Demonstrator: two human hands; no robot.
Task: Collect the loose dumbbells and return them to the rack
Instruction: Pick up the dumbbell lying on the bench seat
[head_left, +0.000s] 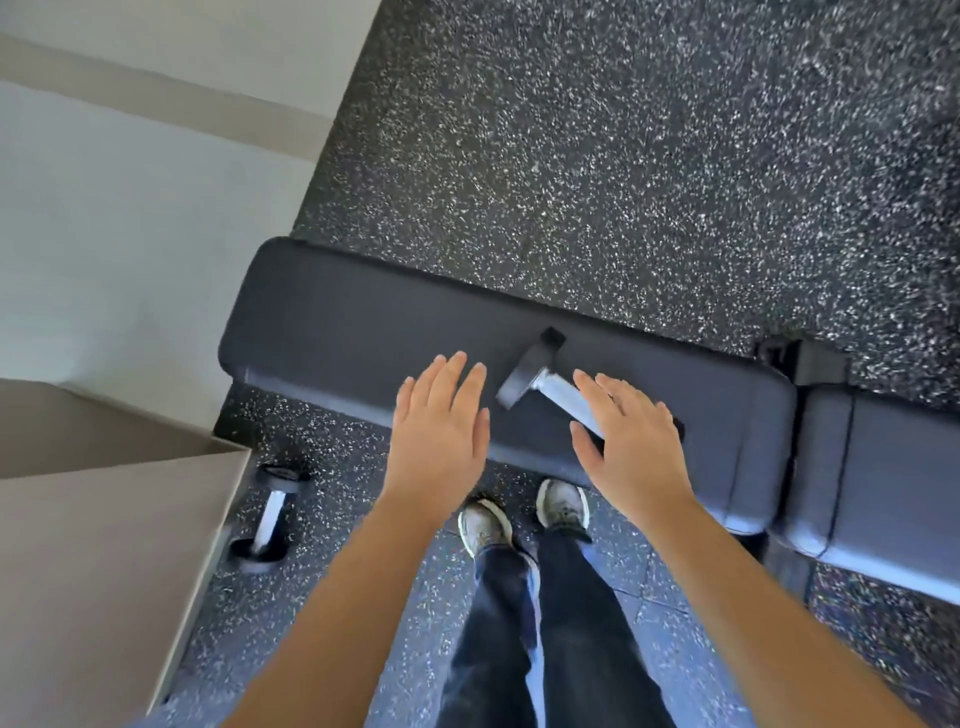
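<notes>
The speckled floor (623, 156) fills the upper right of the frame; a padded surface (363, 322) runs across the middle, from centre left down to the right edge; a tan box (104, 545) takes up the lower left. No rack is in view.

Both hands are out over the near edge of the surface, palms down, fingers straight, gripping nothing. The left hand (441, 426) is at frame centre with its fingers close together; the right hand (631, 441) is just to the right of it with its fingers spread.

The dumbbell (558, 392) lies on the surface between the two hands. Its long axis slants from upper left to lower right: one dark head shows in the gap between the hands; the chrome handle runs down under the right hand; the other head is hidden beneath that palm. The right hand is plainly the nearer, its thumb just left of the handle and its fingers on the other side; whether it touches the metal I cannot tell. I judge that it need only drop and curl across the handle; the left hand is apart from the dumbbell, to the left of the visible head.

A second dumbbell (271, 514) lies on the floor at lower left, just beside the box and well apart from both hands, its axis nearly up-and-down in the frame.
</notes>
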